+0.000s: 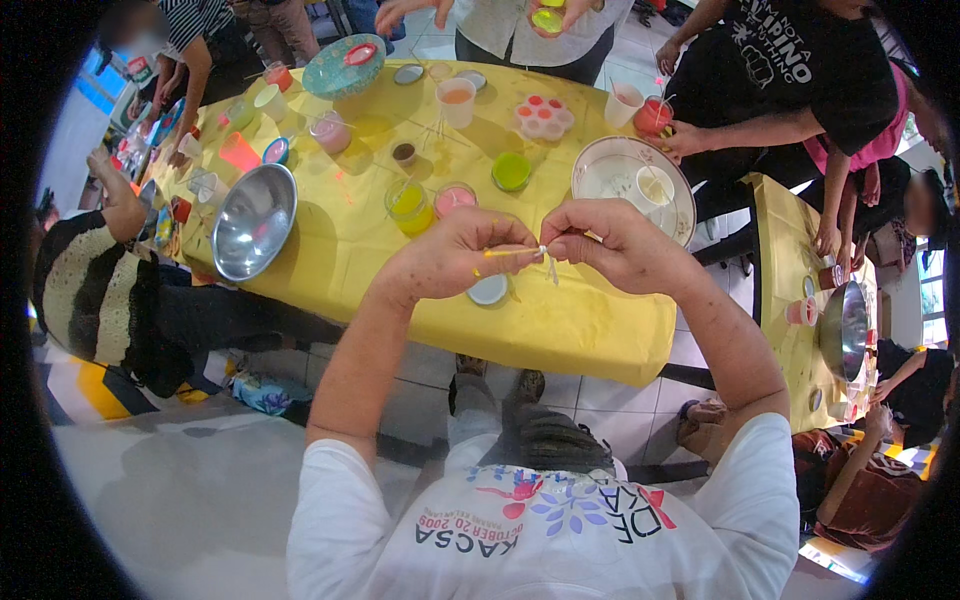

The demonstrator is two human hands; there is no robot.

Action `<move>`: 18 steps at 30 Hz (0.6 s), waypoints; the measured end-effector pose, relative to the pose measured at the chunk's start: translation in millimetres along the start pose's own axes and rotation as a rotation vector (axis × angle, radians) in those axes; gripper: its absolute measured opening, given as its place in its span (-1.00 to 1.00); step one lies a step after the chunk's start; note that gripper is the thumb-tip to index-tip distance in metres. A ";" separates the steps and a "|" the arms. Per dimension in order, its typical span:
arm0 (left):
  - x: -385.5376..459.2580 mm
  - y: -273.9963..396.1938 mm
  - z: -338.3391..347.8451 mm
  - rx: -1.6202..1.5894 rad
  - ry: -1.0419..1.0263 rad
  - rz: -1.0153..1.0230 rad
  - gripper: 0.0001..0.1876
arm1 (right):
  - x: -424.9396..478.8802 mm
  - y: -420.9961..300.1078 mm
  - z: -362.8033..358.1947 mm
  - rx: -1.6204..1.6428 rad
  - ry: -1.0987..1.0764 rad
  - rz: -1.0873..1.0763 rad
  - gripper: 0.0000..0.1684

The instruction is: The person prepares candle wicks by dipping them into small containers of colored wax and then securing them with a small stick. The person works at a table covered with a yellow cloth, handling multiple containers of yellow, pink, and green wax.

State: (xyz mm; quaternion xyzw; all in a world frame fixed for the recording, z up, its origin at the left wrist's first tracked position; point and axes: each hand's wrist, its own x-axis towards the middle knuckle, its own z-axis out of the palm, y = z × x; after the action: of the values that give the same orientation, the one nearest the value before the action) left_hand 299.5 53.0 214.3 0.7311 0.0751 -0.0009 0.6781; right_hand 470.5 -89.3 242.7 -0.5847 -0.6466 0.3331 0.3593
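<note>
Both hands meet in front of me over the near edge of the table. My left hand (450, 259) grips a thin yellow stick (501, 253) that points right, and yellow smears mark its fingers. A short white string (553, 271) is wrapped or knotted at the stick's tip, with a loose end hanging down. My right hand (615, 247) pinches the white string at the knot, fingertips almost touching the left ones. Just beyond the hands stand a glass jar of yellow liquid (409, 208) and a jar with pink contents (454, 197). Below my left hand lies a round lid (488, 289).
A yellow cloth (585, 337) covers the table. Nearby are a steel bowl (255, 223), a large plate (592, 176) holding a white cup (654, 187), a green dish (511, 172), a flower-shaped mould (544, 118) and a patterned bowl (330, 71). Several people work around the tables.
</note>
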 end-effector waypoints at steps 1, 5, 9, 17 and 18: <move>0.5 0.8 -1.7 0.083 -0.047 0.020 -0.79 | 0.3 -3.0 -1.6 0.008 -0.041 -0.014 -0.85; 8.5 6.3 -21.5 0.360 -0.246 0.048 -0.69 | 1.3 -9.6 -2.3 -0.044 -0.146 -0.064 -0.86; 26.4 14.4 -29.3 0.613 -0.278 -0.063 -0.68 | 4.2 -4.0 4.4 -0.189 -0.113 -0.036 -0.85; 31.6 20.9 1.5 1.193 0.092 0.016 -0.85 | 10.2 27.5 24.5 -0.345 0.132 0.044 -0.87; 30.5 21.3 6.5 1.258 0.127 0.025 -0.86 | 11.3 30.4 26.7 -0.346 0.152 0.050 -0.88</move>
State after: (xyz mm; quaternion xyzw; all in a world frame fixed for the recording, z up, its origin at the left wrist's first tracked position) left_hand 332.6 48.4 231.7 0.9894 0.0916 0.0065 0.1128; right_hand 462.8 -75.4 203.8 -0.6772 -0.6504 0.1806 0.2928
